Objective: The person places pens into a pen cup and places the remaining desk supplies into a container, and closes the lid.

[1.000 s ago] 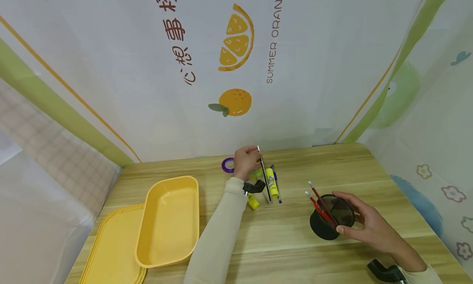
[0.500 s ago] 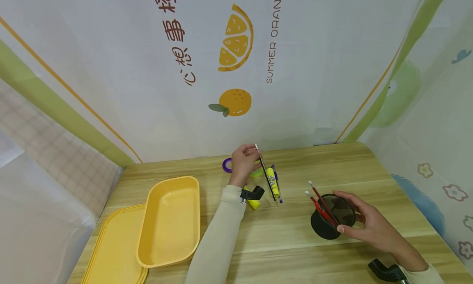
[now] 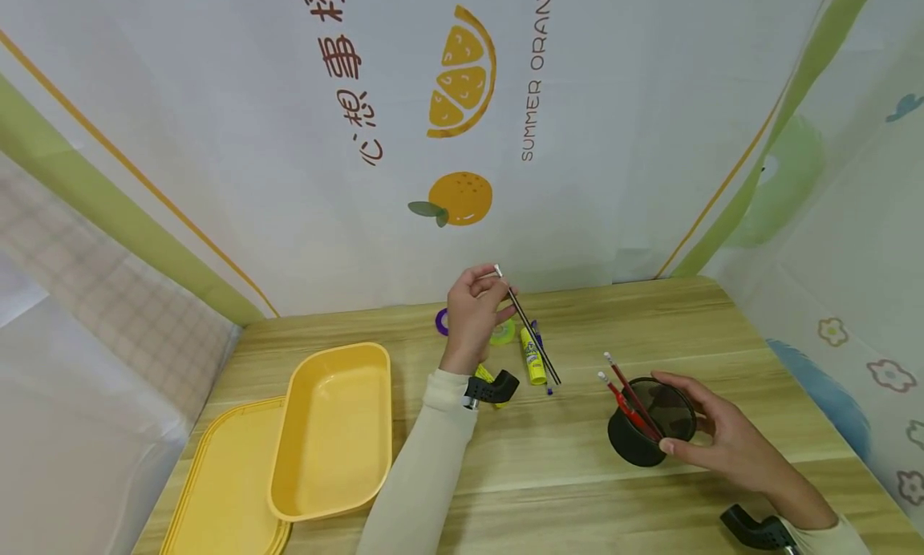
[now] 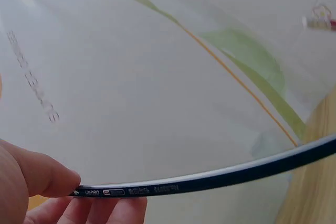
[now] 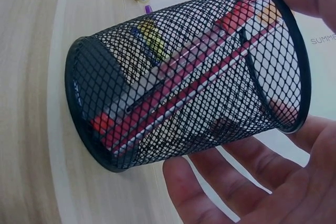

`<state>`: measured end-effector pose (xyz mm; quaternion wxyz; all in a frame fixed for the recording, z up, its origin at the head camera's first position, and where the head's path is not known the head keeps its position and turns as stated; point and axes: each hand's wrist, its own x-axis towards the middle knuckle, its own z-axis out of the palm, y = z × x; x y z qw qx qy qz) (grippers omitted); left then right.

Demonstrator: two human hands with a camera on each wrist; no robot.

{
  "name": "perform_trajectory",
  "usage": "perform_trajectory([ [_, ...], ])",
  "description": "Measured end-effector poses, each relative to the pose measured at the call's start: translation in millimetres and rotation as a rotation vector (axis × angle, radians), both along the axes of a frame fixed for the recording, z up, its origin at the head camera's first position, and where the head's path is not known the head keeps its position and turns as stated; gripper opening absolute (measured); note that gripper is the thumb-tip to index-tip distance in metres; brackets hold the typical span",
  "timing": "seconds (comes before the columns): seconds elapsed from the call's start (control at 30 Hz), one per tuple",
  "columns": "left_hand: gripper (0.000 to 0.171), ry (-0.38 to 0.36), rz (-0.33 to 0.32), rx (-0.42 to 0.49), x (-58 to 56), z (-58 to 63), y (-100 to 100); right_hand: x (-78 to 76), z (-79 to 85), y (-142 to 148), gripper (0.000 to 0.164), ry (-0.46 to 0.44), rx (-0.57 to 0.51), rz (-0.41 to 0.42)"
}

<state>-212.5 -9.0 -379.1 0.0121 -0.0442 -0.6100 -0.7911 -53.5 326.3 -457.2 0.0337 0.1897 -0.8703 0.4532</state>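
Observation:
My left hand (image 3: 472, 318) pinches a dark pencil (image 3: 529, 327) near its white-tipped end, above the far part of the table. The pencil slants down to the right and overlaps a yellow glue stick (image 3: 534, 361) in the head view. In the left wrist view, the thumb and fingertips grip the printed part of the pencil (image 4: 210, 180). My right hand (image 3: 729, 443) holds a black mesh pen holder (image 3: 634, 449) around its rim, and the holder leans. Inside it stand a red pencil (image 3: 619, 380) and a red pen (image 3: 626, 409), both also seen through the mesh in the right wrist view.
A blue pen (image 3: 549, 390) lies beside the glue stick. Behind the left hand are a green tape roll (image 3: 504, 333) and a partly hidden purple ring (image 3: 441, 322). A yellow container (image 3: 390, 435) and a flat yellow lid (image 3: 216, 475) are at left.
My left hand has lifted the pencil off the table area by the glue stick, and the pencil's lower end has swung right. The right hand and pen holder have stayed nearly still.

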Motion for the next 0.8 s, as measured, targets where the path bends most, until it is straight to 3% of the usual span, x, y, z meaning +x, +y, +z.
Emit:
perform_trajectory([
  [0.43,0.029,0.106,-0.010,0.188,31.2,31.5,8.8,-0.1,0.7,-0.5,0.081,-0.005,-0.013,0.014],
  [0.57,0.030,0.126,-0.018,0.234,40.2,36.6,14.6,0.2,1.3,-0.9,0.081,-0.005,-0.013,0.013],
  [0.8,0.026,0.176,-0.096,0.273,53.0,39.7,29.8,-0.5,0.6,-0.7,0.081,0.001,-0.011,0.012],
])
